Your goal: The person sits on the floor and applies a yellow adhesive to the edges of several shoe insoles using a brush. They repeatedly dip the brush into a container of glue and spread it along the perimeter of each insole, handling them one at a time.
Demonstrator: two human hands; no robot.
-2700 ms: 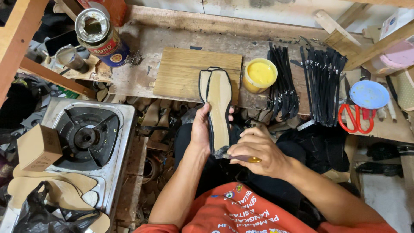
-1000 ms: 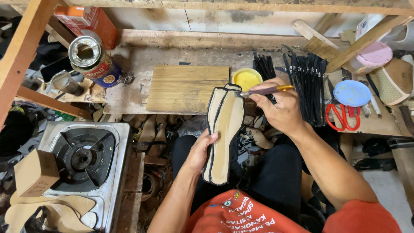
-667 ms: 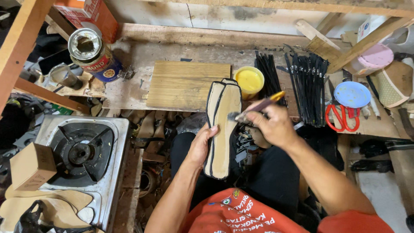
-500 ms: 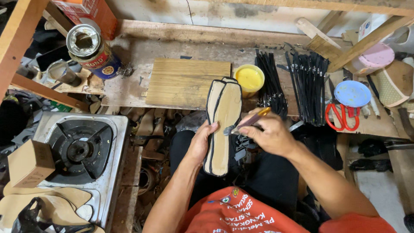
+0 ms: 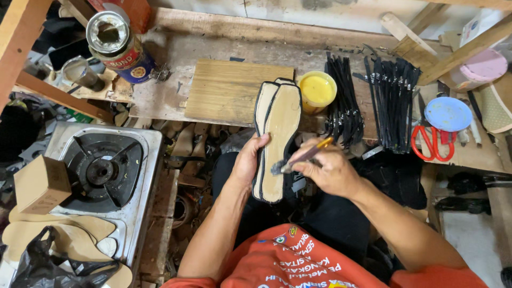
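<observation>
over lap, tan black-edged insoles in left fingers; right fingers pinching brush.

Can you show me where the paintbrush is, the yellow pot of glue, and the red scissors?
brush (image 5: 301, 158): head view, on the handle between bristles and fingers.
yellow glue pot (image 5: 317, 90): head view, on the yellow surface inside the pot.
red scissors (image 5: 433, 143): head view, on the red handle loops.

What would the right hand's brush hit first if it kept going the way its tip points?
The right hand aims the brush left and slightly down, so its bristles would meet the tan sole first; they look almost on it, though depth is unclear.
</observation>
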